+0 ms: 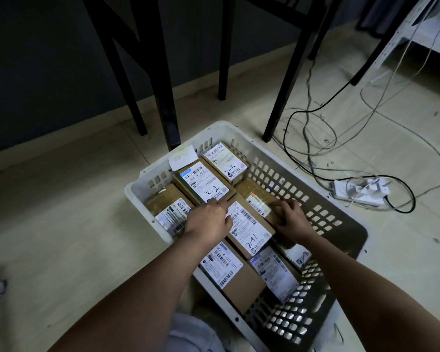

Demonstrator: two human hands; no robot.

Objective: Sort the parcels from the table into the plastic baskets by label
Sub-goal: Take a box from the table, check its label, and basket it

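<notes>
A white plastic basket [269, 158] sits on the floor, filled with several brown cardboard parcels bearing white labels. One parcel is marked "3-2" [203, 185], another "2-3" [226, 161], and one in the middle "2-41" [250, 229]. My left hand [208, 219] lies over the parcels, its index finger straight and pointing at the near edge of the "3-2" parcel. My right hand [290, 215] has its fingers curled over the edge of a taped brown parcel [258, 196] by the basket's right wall.
Black table legs [163, 97] stand just behind the basket. A white power strip [358, 193] and tangled cables [315, 138] lie on the tiled floor to the right. A white metal rack [401, 34] is at the far right. A paper slip [182, 157] hangs on the basket's far rim.
</notes>
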